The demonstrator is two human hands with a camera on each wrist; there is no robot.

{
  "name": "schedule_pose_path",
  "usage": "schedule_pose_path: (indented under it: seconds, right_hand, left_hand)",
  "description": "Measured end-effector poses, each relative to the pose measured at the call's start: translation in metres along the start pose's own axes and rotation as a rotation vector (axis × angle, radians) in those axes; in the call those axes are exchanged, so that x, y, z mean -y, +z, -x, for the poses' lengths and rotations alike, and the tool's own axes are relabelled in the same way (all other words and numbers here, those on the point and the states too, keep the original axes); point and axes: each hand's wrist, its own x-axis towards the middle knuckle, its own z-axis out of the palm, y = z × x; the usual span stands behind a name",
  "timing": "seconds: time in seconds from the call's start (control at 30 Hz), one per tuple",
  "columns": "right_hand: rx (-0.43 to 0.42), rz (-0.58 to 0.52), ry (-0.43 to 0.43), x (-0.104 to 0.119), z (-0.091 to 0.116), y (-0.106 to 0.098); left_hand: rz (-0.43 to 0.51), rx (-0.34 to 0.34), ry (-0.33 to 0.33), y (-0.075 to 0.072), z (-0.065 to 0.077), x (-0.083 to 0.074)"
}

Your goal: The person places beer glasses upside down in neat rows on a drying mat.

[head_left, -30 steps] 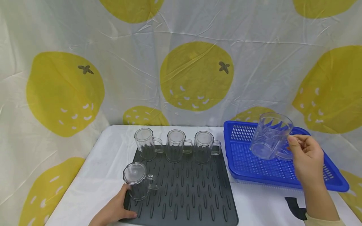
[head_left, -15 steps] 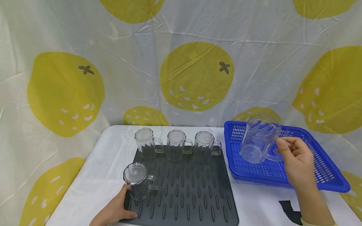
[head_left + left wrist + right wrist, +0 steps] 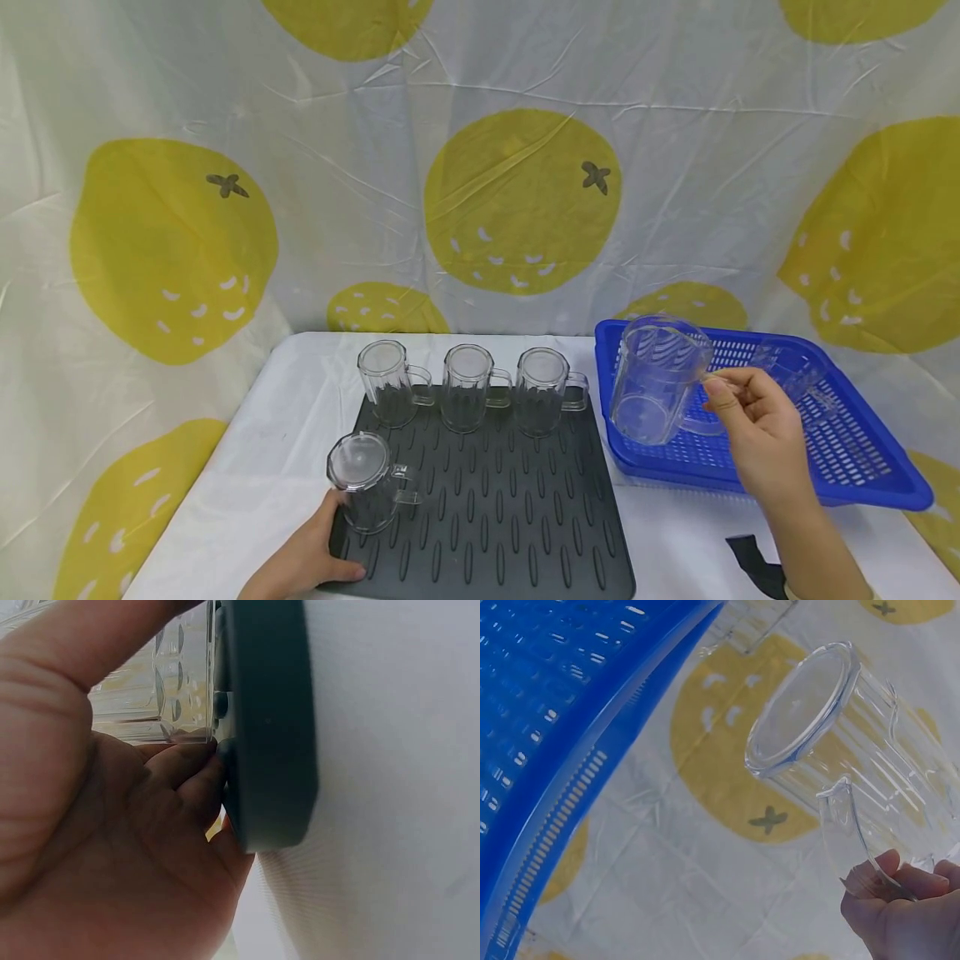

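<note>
My right hand [image 3: 761, 433] pinches the handle of a clear glass mug [image 3: 660, 379]. That mug hangs tilted over the left part of the blue basket [image 3: 873, 450]; its faceted side and handle show in the right wrist view. My left hand [image 3: 307, 546] rests at the left edge of a dark grey ridged drying mat [image 3: 495, 517], thumb on the mat and fingertips beside the front glass mug [image 3: 367, 483]. In the left wrist view its fingers [image 3: 187, 769] lie against the mat's edge, close by the mug. That mug stands with its flat end up.
Three more glass mugs line the mat's back edge: a left one [image 3: 390, 387], a middle one [image 3: 467, 392] and a right one [image 3: 542, 396], handles to the right. Another clear mug [image 3: 787, 367] is faintly visible in the basket. A lemon-print cloth [image 3: 352, 183] hangs behind.
My right hand has carried the glass mug leftward and slightly down, from over the basket's middle to its left side. My left hand has stayed in place.
</note>
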Motion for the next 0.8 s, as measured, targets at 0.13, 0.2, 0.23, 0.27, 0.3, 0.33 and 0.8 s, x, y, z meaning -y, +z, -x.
schedule_pose_path:
  seconds: [0.13,0.2,0.23,0.27,0.3,0.33,0.8]
  right_hand:
    - [0.017,-0.018,-0.017,0.001,0.002,0.005]
    - [0.029,-0.036,-0.022,0.001,0.002,0.008]
    - [0.036,-0.049,-0.026,0.001,0.002,0.010]
    - [0.043,-0.060,-0.030,0.001,0.002,0.011]
    - [0.048,-0.067,-0.035,0.001,0.002,0.012]
    - [0.051,-0.071,-0.037,0.002,0.002,0.014]
    - [0.031,-0.155,-0.050,0.016,0.009,0.031]
  left_hand:
    - [0.011,-0.003,-0.008,0.001,0.000,0.000]
    - [0.012,-0.008,-0.012,0.001,0.000,-0.001]
    - [0.015,-0.011,-0.014,0.001,0.000,-0.002]
    - [0.013,-0.014,-0.017,0.001,0.000,-0.002]
    - [0.013,-0.018,-0.020,0.000,0.000,-0.003]
    - [0.007,-0.022,-0.020,0.000,0.000,-0.003]
    - [0.033,-0.033,-0.093,0.002,-0.002,-0.004]
